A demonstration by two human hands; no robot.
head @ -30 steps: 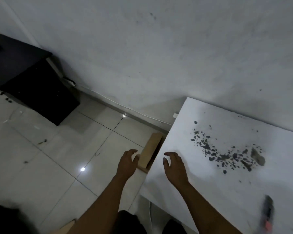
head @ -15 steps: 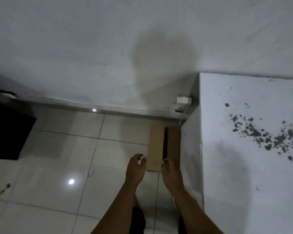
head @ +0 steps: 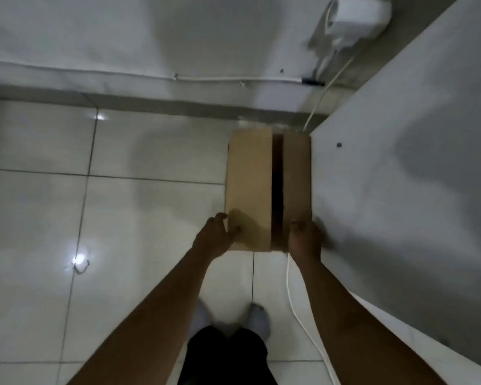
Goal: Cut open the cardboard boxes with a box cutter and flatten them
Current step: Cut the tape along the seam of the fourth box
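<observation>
A single view, from a camera worn on the person's head, looks almost straight down along both forearms. It sits close above the tiled floor (head: pixel 150 218), which fills the left and centre of the frame. The base of the wall (head: pixel 178 37) runs across the top, and the white worktop (head: pixel 400 190) slants down the right side. The wide lens bends the edges. The hands reach the frame's middle, at the cardboard box (head: pixel 247 184).
</observation>
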